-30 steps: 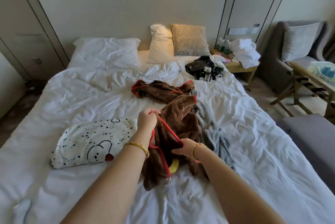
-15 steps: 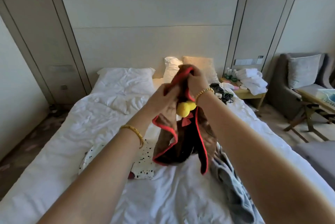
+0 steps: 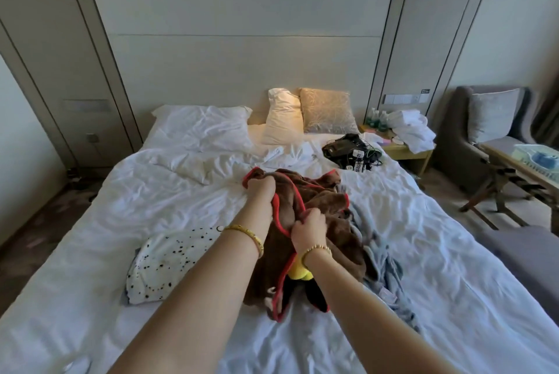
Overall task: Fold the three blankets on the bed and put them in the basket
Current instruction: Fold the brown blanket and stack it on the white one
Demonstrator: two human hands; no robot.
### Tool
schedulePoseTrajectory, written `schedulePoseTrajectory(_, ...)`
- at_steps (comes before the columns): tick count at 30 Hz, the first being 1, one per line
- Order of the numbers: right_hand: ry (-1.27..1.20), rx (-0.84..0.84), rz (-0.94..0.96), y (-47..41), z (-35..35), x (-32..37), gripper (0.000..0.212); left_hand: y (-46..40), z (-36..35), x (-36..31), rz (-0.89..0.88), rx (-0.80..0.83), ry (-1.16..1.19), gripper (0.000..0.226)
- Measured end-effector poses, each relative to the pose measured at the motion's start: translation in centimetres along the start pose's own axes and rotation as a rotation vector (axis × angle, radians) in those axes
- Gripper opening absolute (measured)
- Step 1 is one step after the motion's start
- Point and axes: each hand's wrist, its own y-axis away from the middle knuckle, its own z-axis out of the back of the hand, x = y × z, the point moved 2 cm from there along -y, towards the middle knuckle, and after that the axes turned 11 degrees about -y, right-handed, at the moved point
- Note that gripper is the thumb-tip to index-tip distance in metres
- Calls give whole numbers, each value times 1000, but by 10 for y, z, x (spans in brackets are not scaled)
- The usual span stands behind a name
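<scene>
Hands work the brown blanket (image 3: 326, 213) on the bed (image 3: 151, 198): left hand (image 3: 261, 189) clenches its red edge beyond the right hand (image 3: 308, 230), which pinches the hem, probably to spread it. Grey blanket (image 3: 384, 258) lies partly beneath, right; spotted blanket (image 3: 169, 258) left. Basket unseen.

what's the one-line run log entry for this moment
step: spreading brown blanket | left hand: grips red edge | right hand: grips edge | grey blanket, spotted blanket: unfolded on bed

Soft daylight, seemingly right-side, edges warped
</scene>
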Motion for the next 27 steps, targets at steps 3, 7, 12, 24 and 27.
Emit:
schedulePoseTrajectory(3,-316,309,-137,12,-15,-10,27,0,-7,-5,-26,4,326,50)
schedulePoseTrajectory(7,-147,477,-107,12,-32,-20,78,2,-14,-19,11,145,491,41)
schedulePoseTrajectory(12,-357,-1,-75,-11,-15,-14,30,9,-8,-35,-131,156,532,31)
schedulePoseTrajectory(24,61,233,388,-50,18,83,18,-4,51,15,-561,266,-525,44)
schedulePoseTrajectory(27,21,274,375,-46,14,87,16,10,35,11,-579,565,-428,36)
